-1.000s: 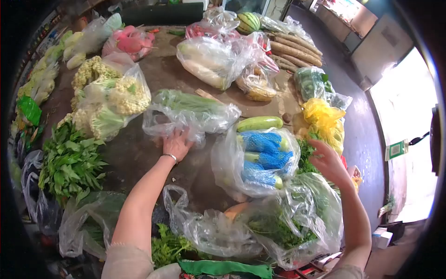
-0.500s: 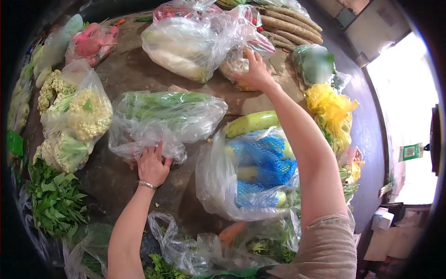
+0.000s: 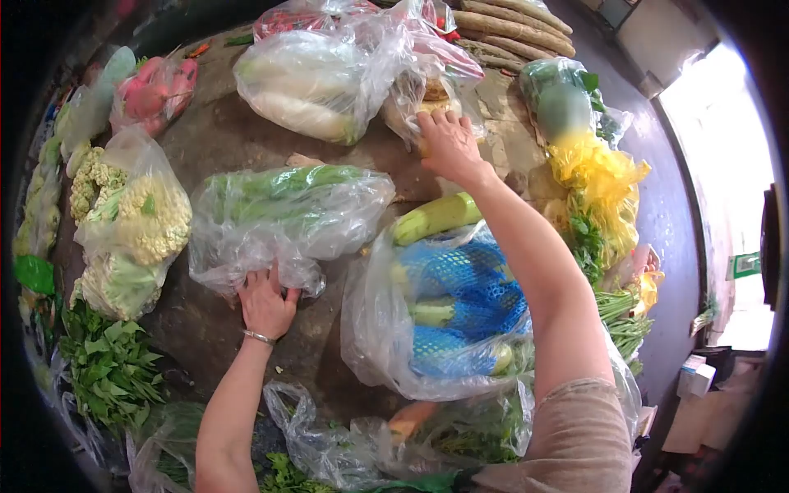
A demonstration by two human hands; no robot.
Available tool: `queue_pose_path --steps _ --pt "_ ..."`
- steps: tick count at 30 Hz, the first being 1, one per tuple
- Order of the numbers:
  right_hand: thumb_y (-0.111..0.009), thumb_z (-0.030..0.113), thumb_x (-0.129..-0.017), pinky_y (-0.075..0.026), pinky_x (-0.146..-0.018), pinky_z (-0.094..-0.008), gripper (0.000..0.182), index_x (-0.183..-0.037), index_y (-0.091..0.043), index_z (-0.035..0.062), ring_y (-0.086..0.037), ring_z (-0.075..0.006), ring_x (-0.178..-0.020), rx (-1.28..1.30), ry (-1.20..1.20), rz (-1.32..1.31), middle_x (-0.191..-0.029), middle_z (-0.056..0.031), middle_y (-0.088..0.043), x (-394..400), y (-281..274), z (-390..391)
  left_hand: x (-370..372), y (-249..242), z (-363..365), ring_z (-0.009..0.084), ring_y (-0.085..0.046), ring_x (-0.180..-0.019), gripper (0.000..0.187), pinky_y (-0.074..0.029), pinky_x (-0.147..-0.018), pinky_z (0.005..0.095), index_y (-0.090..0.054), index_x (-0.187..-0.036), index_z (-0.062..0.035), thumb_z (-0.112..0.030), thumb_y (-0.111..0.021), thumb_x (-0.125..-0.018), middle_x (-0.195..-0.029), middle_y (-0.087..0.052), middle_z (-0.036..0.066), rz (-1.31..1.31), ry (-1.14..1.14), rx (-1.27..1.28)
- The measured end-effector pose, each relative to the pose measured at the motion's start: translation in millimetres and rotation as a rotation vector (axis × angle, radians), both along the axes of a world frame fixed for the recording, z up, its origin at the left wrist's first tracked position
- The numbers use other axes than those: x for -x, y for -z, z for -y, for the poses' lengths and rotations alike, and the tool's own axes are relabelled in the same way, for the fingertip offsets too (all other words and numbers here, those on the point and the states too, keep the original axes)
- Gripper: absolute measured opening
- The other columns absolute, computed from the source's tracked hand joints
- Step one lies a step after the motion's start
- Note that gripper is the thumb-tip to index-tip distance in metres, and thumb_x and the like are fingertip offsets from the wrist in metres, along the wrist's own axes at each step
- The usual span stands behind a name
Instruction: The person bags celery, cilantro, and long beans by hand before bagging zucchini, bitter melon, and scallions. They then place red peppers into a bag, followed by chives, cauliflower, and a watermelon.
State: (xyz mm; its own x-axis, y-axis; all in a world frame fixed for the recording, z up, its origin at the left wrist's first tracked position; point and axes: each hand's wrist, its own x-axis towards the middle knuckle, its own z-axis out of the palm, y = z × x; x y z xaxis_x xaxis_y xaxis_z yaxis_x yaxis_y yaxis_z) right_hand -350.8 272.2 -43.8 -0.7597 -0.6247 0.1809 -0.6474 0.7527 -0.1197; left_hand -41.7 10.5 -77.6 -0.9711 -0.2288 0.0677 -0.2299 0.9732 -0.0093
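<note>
My left hand (image 3: 268, 302), with a bracelet at the wrist, lies with its fingers apart on the near edge of a clear bag of long green vegetables (image 3: 288, 205). Further off, my right hand (image 3: 450, 146) rests its fingers on the near side of a small clear bag holding brownish-yellow pieces (image 3: 431, 90); its fingertips touch the plastic. Beside that bag is a larger clear bag of white radishes (image 3: 308, 90). Below my right forearm lie a pale green gourd (image 3: 436, 218) and vegetables in blue netting (image 3: 464, 287) inside an open clear bag.
Bagged cauliflower (image 3: 152, 214), leafy greens (image 3: 111, 366) and bagged pink radishes (image 3: 152, 94) line the left. Long brown roots (image 3: 514, 29) lie at the top right, above a yellow bag (image 3: 604, 185). A clear bag with greens (image 3: 468, 431) is near my body.
My right hand has moved slightly nearer, from the top of the small bag to its near side. My left hand has stayed at the green vegetables' bag. The view has shifted slightly.
</note>
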Motion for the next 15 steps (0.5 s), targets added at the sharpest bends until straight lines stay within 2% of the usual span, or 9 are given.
queue_pose_path --steps 5,7,10,14,15 --pt "-0.080 0.023 -0.063 -0.036 -0.092 -0.0432 0.068 -0.121 -0.049 0.0104 -0.051 -0.0296 -0.112 -0.014 -0.024 -0.034 -0.111 -0.0114 -0.055 2 1 -3 -1 5 2 0.0349 -0.050 -0.105 0.059 -0.033 -0.094 0.0534 -0.049 -0.131 -0.0047 -0.038 -0.059 -0.083 -0.105 -0.059 0.014 -0.036 0.022 -0.003" --pt "-0.079 0.022 -0.064 -0.037 -0.094 -0.0432 0.055 -0.110 -0.053 0.0080 -0.054 -0.0294 -0.110 0.019 -0.058 0.128 -0.109 -0.0124 -0.058 6 -5 -7 -1 4 1 0.0352 -0.049 -0.105 0.058 -0.033 -0.094 0.0535 -0.050 -0.129 -0.0036 -0.038 -0.060 -0.083 -0.106 -0.059 0.015 -0.086 0.059 0.046" --pt "-0.078 0.021 -0.060 -0.035 -0.091 -0.0417 0.066 -0.118 -0.049 0.0091 -0.053 -0.0268 -0.108 -0.109 -0.040 0.136 -0.105 -0.0111 -0.057 10 -6 -9 1 -2 1 0.0360 -0.049 -0.106 0.057 -0.033 -0.095 0.0538 -0.051 -0.127 -0.0023 -0.038 -0.059 -0.083 -0.108 -0.059 0.016 0.005 -0.008 -0.041" --pt "-0.077 0.025 -0.060 -0.036 -0.091 -0.0430 0.066 -0.117 -0.049 0.0082 -0.053 -0.0284 -0.109 -0.037 -0.070 0.166 -0.106 -0.0116 -0.057 -3 -13 -37 -1 2 2 0.0364 -0.049 -0.105 0.058 -0.032 -0.095 0.0532 -0.050 -0.128 -0.0033 -0.040 -0.059 -0.084 -0.107 -0.058 0.016 -0.042 0.034 -0.018" --pt "-0.076 0.027 -0.061 -0.035 -0.092 -0.0443 0.066 -0.118 -0.048 0.0075 -0.052 -0.0297 -0.109 -0.064 -0.025 0.256 -0.107 -0.0120 -0.057 -5 -15 -48 -1 2 2 0.0365 -0.049 -0.105 0.059 -0.032 -0.095 0.0530 -0.050 -0.128 -0.0036 -0.041 -0.059 -0.084 -0.106 -0.058 0.016 -0.034 0.031 -0.015"
